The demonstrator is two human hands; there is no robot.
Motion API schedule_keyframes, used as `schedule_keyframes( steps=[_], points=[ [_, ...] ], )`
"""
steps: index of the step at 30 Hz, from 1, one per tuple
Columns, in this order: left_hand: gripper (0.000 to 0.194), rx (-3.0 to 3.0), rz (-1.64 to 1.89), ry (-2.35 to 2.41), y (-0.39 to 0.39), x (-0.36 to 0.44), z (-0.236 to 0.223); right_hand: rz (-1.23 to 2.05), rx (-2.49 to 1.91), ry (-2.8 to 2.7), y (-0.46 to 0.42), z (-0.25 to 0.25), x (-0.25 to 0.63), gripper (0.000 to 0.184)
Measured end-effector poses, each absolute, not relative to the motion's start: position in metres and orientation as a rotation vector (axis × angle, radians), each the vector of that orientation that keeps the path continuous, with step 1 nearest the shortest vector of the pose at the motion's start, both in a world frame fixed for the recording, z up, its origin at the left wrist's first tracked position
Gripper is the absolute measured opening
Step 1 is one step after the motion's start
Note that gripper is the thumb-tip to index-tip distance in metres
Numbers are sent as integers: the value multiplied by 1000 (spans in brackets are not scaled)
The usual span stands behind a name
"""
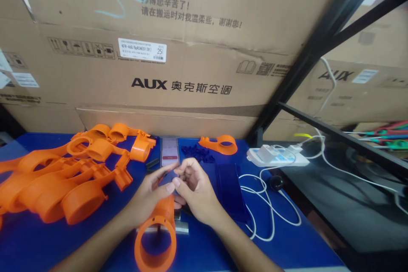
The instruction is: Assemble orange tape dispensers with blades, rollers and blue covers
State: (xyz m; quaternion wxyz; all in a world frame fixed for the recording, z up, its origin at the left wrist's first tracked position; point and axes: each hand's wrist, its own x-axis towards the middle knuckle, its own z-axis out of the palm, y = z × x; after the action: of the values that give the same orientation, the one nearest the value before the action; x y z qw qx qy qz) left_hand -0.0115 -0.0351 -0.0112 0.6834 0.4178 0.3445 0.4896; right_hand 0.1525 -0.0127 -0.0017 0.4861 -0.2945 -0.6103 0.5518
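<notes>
An orange plastic part with a round ring end (154,246) points toward me, its narrower arm running up into my hands. Wrapped round that arm is my left hand (149,197), with its thumb pressing on a small dark blue piece (170,176). My right hand (199,191) is closed too, thumb and fingers pinching the blue piece at its right side. The fingers partly hide the blue piece and the far end of the orange part. A flat metal strip (182,228) lies on the table behind the orange part.
Several similar orange parts (84,199) are heaped at left; another orange part (223,144) lies at the back. Small dark blue pieces (196,152) and dark blue sheets (229,191) lie right of a phone (169,153). A power strip (277,156) and white cables (270,216) are at right.
</notes>
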Motion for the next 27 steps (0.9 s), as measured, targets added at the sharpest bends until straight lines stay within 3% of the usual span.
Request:
schedule_keyframes(
  steps=[5,7,11,14,27],
  points=[
    [62,875,1144,765,-30,-12,-17,1254,-796,-1675,-9,6,161,25],
    [66,818,1180,755,-27,-15,-17,945,-908,-1816,-2,9,171,27],
    [74,668,1175,733,-23,-21,-11,-9,-1396,-1994,17,6,197,29],
    [72,583,1184,720,-23,-25,-5,-313,-1659,-2099,25,-3,207,37],
    [64,557,1216,736,-27,-22,2,-350,-1723,-2161,25,-9,206,34]
  ],
)
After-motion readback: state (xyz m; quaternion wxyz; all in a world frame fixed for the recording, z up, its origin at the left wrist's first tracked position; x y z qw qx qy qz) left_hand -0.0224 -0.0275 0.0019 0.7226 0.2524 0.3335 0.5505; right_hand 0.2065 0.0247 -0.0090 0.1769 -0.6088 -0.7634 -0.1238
